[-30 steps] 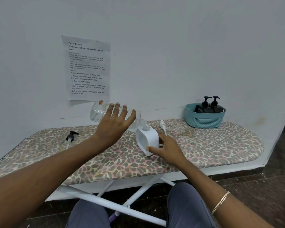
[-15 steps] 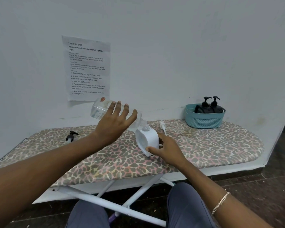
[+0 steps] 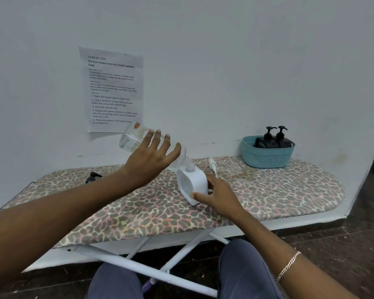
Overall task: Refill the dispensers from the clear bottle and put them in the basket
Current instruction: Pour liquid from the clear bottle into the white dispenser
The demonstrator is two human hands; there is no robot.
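Tilting clear bottle point(image 3: 136, 138) in left hand point(image 3: 151, 157); right hand point(image 3: 219, 194) gripping white dispenser point(image 3: 192, 183)

The clear bottle point(image 3: 132, 140) is tipped steeply, base up toward the wall and neck down, its mouth right at the open neck of the white dispenser point(image 3: 192, 184). That dispenser is a rounded, boxy white container with a short clear threaded neck, standing on the leopard-print board with its pump off. The white pump point(image 3: 212, 165) lies on the board just behind it. A black pump point(image 3: 91, 176) lies well apart near the left end. The teal basket point(image 3: 267, 155) sits at the far right against the wall, holding 2 black dispensers point(image 3: 274, 140) upright with pumps on.
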